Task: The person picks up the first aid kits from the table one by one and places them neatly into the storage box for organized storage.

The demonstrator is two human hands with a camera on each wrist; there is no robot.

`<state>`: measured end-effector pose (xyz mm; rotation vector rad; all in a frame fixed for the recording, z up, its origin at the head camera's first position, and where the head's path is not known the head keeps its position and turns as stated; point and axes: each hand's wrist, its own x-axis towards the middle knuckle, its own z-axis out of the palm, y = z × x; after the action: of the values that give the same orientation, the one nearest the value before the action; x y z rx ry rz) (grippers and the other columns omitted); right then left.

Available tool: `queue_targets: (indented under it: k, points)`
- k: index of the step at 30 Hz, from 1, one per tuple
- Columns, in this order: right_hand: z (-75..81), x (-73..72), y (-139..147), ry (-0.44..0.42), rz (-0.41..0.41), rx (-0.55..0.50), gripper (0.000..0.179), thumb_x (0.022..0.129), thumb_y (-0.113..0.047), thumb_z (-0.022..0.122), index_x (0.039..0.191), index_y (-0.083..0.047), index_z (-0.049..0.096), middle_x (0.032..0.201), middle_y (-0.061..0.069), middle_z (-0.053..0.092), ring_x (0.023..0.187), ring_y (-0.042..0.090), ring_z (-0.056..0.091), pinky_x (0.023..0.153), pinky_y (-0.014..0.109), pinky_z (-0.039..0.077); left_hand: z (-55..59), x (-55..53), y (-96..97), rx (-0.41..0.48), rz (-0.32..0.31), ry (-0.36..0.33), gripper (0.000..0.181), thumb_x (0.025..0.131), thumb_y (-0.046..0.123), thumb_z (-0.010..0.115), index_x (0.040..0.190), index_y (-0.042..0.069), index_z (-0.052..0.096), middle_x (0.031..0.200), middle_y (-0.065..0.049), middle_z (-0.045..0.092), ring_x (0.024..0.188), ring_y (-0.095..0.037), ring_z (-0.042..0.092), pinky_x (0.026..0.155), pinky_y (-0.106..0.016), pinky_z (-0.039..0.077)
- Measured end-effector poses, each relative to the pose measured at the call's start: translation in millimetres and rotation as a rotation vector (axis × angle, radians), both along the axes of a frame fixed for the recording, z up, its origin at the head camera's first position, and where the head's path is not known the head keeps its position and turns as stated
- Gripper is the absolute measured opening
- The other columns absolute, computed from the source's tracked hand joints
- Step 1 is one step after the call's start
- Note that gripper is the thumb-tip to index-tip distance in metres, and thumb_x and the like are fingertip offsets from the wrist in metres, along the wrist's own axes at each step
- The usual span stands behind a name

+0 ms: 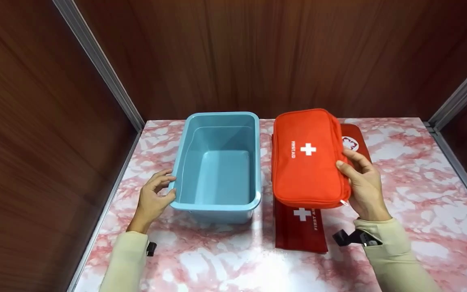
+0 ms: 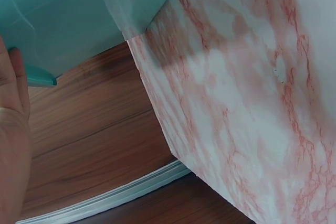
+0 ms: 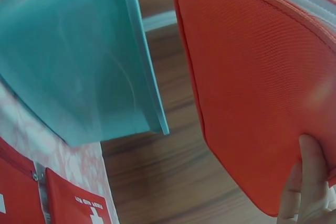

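Observation:
In the head view my right hand [image 1: 365, 184] grips the right side of a bright orange-red first aid bag [image 1: 306, 174] with a white cross, thumb on its front face. The right wrist view shows this bag [image 3: 257, 77] held up off the table, fingers [image 3: 313, 166] against its plain face. My left hand [image 1: 155, 196] pinches the left rim of a light blue plastic bin [image 1: 215, 207], whose inside holds nothing. In the left wrist view that hand [image 2: 13, 87] is only partly visible, at the bin's edge.
Beneath the raised bag lie a dark red first aid pouch [image 1: 300, 235] and, farther back, another red case [image 1: 355, 136] with a white round emblem. The table [image 1: 428, 178] has a pink-and-white marbled top. Brown wood-grain panels [image 1: 258, 56] enclose it at the back and sides.

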<state>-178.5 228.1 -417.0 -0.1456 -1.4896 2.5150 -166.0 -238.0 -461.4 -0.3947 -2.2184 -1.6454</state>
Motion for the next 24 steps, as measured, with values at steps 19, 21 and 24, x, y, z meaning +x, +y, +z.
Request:
queue_targets:
  k: [19,21,24]
  points:
    - [4.3,-8.9,-28.4,-0.017,0.037,0.02,0.028,0.089,0.005,0.07,0.11,-0.013,0.074,0.117,0.003,0.063,0.091,0.014,0.062,0.076,0.024,0.055,-32.9,-16.7,-12.2,0.01,-0.003,0.022,0.03,0.077,-0.021,0.067,0.106,-0.011,0.068,0.13,-0.025,0.058,0.106,-0.027,0.063,0.092,-0.021,0.047]
    - [4.2,-9.8,-31.5,-0.021,0.041,0.019,0.028,0.089,0.004,0.07,0.111,-0.013,0.073,0.114,0.004,0.064,0.089,0.014,0.062,0.075,0.024,0.055,-32.9,-16.8,-12.6,0.016,-0.006,0.026,0.03,0.077,-0.019,0.067,0.106,-0.01,0.069,0.13,-0.025,0.058,0.105,-0.024,0.064,0.092,-0.022,0.047]
    - [3.8,-11.0,-37.0,-0.03,0.043,0.017,0.028,0.09,0.006,0.068,0.11,-0.014,0.073,0.111,0.004,0.064,0.087,0.014,0.062,0.074,0.024,0.056,-32.9,-17.3,-12.9,0.018,-0.002,0.033,0.029,0.076,-0.018,0.067,0.105,-0.01,0.069,0.128,-0.025,0.058,0.104,-0.019,0.064,0.091,-0.021,0.047]
